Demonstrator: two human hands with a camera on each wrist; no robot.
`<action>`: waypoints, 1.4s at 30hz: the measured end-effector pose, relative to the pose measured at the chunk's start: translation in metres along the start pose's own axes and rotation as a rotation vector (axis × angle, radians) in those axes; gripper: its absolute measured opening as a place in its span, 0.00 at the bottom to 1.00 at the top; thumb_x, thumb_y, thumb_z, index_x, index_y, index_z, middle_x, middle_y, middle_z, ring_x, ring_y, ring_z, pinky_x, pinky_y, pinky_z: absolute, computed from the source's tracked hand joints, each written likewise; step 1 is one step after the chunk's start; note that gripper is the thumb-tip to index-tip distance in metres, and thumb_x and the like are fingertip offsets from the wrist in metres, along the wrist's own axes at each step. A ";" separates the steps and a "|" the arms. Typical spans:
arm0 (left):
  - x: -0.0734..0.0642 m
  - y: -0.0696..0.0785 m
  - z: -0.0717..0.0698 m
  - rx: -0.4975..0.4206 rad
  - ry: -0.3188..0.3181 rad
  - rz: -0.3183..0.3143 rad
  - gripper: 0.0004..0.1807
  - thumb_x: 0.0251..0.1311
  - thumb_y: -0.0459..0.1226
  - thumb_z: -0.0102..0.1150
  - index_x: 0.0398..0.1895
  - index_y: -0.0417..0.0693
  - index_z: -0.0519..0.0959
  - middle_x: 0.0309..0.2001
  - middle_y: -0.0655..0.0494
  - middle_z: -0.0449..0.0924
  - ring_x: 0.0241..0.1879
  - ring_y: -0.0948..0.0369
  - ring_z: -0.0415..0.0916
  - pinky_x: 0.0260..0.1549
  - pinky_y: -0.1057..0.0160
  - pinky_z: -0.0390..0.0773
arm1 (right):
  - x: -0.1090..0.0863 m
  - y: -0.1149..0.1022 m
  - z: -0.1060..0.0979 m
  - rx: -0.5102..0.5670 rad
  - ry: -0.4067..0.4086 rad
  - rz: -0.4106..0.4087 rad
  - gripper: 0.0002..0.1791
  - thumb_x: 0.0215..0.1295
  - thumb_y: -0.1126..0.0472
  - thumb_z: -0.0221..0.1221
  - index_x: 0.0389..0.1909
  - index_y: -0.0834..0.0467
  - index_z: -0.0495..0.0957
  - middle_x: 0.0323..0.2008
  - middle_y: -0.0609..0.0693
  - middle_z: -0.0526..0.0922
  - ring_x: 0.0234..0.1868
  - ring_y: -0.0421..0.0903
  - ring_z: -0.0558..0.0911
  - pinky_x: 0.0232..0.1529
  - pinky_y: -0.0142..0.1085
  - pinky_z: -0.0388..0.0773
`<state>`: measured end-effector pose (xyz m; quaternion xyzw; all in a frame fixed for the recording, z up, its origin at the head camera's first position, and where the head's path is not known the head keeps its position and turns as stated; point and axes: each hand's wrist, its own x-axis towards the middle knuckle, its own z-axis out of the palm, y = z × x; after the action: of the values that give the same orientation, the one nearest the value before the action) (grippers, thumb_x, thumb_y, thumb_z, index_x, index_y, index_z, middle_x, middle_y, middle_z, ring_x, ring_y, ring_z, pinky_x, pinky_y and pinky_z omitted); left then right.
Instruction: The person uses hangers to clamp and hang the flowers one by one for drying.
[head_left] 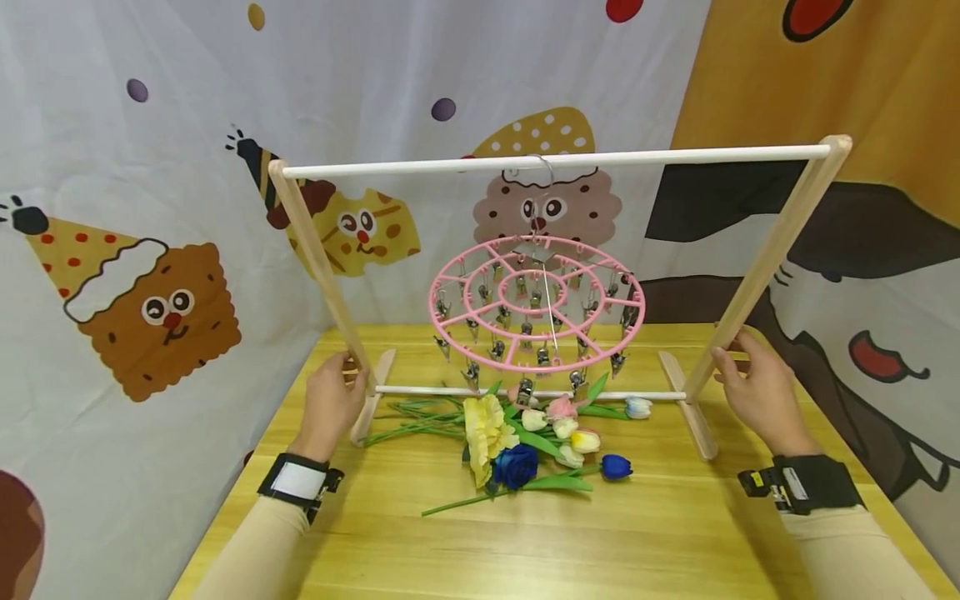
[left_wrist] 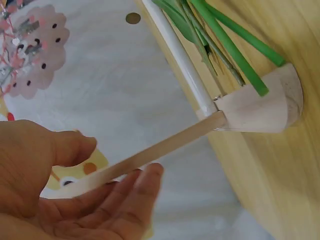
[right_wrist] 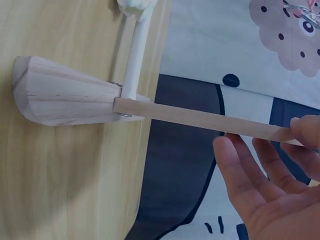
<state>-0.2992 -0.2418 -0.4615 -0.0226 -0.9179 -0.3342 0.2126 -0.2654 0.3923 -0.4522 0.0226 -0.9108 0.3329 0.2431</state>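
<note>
A wooden rack with a white top rail (head_left: pixel 420 167) stands upright on the table. From its rail hangs a round pink clip hanger (head_left: pixel 525 367) with several metal clips. My left hand (head_left: pixel 333 404) is at the lower part of the left post (left_wrist: pixel 165 148), fingers extended behind it and thumb apart. On the other side my right hand (head_left: pixel 761 392) is beside the right post (right_wrist: pixel 205 120), its fingers fairly straight under the wood and the thumb near the post's other face. Whether the thumb presses on it, I cannot tell.
Artificial flowers lie below the hanger: a yellow flower (head_left: pixel 486 433), a blue rose (head_left: pixel 516 467), a blue tulip (head_left: pixel 617 467) and several pale tulips. Their green stems (left_wrist: pixel 235 50) reach the left foot (left_wrist: pixel 260 102). A cartoon-printed cloth (head_left: pixel 375 83) stands behind the table (head_left: pixel 480 558).
</note>
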 end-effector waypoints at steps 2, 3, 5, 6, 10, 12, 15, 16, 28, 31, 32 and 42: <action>-0.006 0.005 0.000 0.030 -0.004 0.007 0.26 0.84 0.32 0.65 0.75 0.22 0.77 0.62 0.22 0.88 0.56 0.31 0.93 0.55 0.35 0.95 | -0.003 0.000 -0.001 -0.033 0.034 -0.006 0.22 0.93 0.59 0.58 0.75 0.69 0.78 0.63 0.75 0.86 0.59 0.84 0.89 0.39 0.43 0.96; -0.009 0.007 0.000 0.051 -0.005 0.011 0.28 0.83 0.33 0.66 0.76 0.21 0.75 0.62 0.22 0.88 0.56 0.31 0.93 0.55 0.35 0.95 | -0.005 -0.001 0.000 -0.044 0.044 0.000 0.22 0.93 0.59 0.59 0.75 0.69 0.79 0.63 0.75 0.87 0.59 0.83 0.90 0.42 0.50 0.95; -0.016 0.012 0.000 0.084 -0.015 0.017 0.31 0.83 0.34 0.67 0.78 0.19 0.73 0.62 0.21 0.87 0.56 0.31 0.93 0.55 0.34 0.95 | -0.011 -0.001 0.000 -0.050 0.065 0.010 0.22 0.92 0.60 0.60 0.75 0.69 0.80 0.64 0.75 0.87 0.58 0.82 0.91 0.42 0.43 0.96; -0.019 0.014 0.001 0.093 -0.023 0.021 0.32 0.83 0.34 0.68 0.78 0.19 0.73 0.62 0.21 0.87 0.56 0.31 0.92 0.54 0.34 0.95 | -0.014 -0.002 0.000 -0.048 0.074 0.016 0.23 0.92 0.60 0.60 0.75 0.70 0.80 0.64 0.75 0.87 0.58 0.81 0.91 0.42 0.35 0.95; -0.032 0.022 0.004 0.096 -0.070 0.040 0.31 0.83 0.36 0.70 0.76 0.21 0.75 0.62 0.24 0.89 0.57 0.32 0.93 0.53 0.35 0.95 | -0.027 -0.005 0.003 -0.019 0.121 0.023 0.23 0.90 0.62 0.62 0.75 0.71 0.81 0.63 0.76 0.88 0.55 0.80 0.92 0.40 0.04 0.69; -0.039 0.026 0.007 0.083 -0.103 0.047 0.29 0.82 0.36 0.71 0.75 0.24 0.77 0.60 0.27 0.90 0.56 0.33 0.93 0.52 0.36 0.95 | -0.033 -0.006 0.004 -0.019 0.143 0.019 0.22 0.89 0.63 0.63 0.73 0.72 0.82 0.61 0.76 0.89 0.53 0.79 0.92 0.41 0.03 0.67; -0.050 0.032 0.015 0.067 -0.154 0.058 0.28 0.81 0.37 0.73 0.75 0.28 0.79 0.58 0.31 0.92 0.54 0.36 0.94 0.50 0.39 0.95 | -0.038 -0.008 0.007 -0.029 0.157 0.018 0.22 0.88 0.65 0.63 0.73 0.72 0.83 0.59 0.76 0.90 0.52 0.79 0.93 0.42 0.03 0.68; -0.054 0.034 0.018 0.066 -0.173 0.060 0.28 0.81 0.37 0.73 0.75 0.29 0.80 0.57 0.33 0.92 0.54 0.37 0.94 0.50 0.39 0.95 | -0.040 -0.009 0.007 -0.031 0.158 0.020 0.22 0.88 0.65 0.63 0.73 0.72 0.83 0.58 0.76 0.90 0.52 0.78 0.93 0.42 0.03 0.68; -0.090 0.060 0.037 0.009 -0.390 0.118 0.16 0.80 0.37 0.75 0.62 0.38 0.89 0.44 0.51 0.93 0.41 0.59 0.91 0.39 0.61 0.92 | -0.062 -0.025 0.025 -0.015 0.113 0.001 0.17 0.85 0.65 0.67 0.67 0.67 0.89 0.58 0.71 0.94 0.52 0.74 0.94 0.44 0.03 0.68; -0.096 0.064 0.038 0.007 -0.471 0.157 0.11 0.80 0.39 0.76 0.55 0.43 0.91 0.40 0.57 0.90 0.38 0.64 0.86 0.35 0.65 0.87 | -0.065 -0.032 0.030 -0.020 0.081 -0.022 0.15 0.85 0.65 0.68 0.64 0.65 0.91 0.55 0.68 0.96 0.52 0.71 0.94 0.44 0.04 0.68; -0.099 0.065 0.039 0.009 -0.504 0.172 0.09 0.80 0.40 0.76 0.53 0.44 0.91 0.40 0.58 0.90 0.37 0.66 0.85 0.35 0.66 0.86 | -0.067 -0.034 0.032 -0.016 0.073 -0.033 0.14 0.84 0.66 0.69 0.63 0.64 0.92 0.53 0.67 0.96 0.51 0.70 0.95 0.44 0.04 0.69; -0.112 0.067 0.047 -0.012 -0.727 0.262 0.09 0.70 0.43 0.85 0.43 0.51 0.92 0.38 0.59 0.86 0.36 0.68 0.80 0.36 0.67 0.82 | -0.084 -0.064 0.061 0.004 -0.029 -0.113 0.09 0.80 0.68 0.73 0.55 0.59 0.95 0.49 0.56 0.98 0.47 0.58 0.96 0.40 0.27 0.90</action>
<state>-0.2024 -0.1492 -0.4985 -0.2578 -0.9208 -0.2797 -0.0859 -0.2046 0.2948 -0.4924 0.0794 -0.9108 0.3200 0.2485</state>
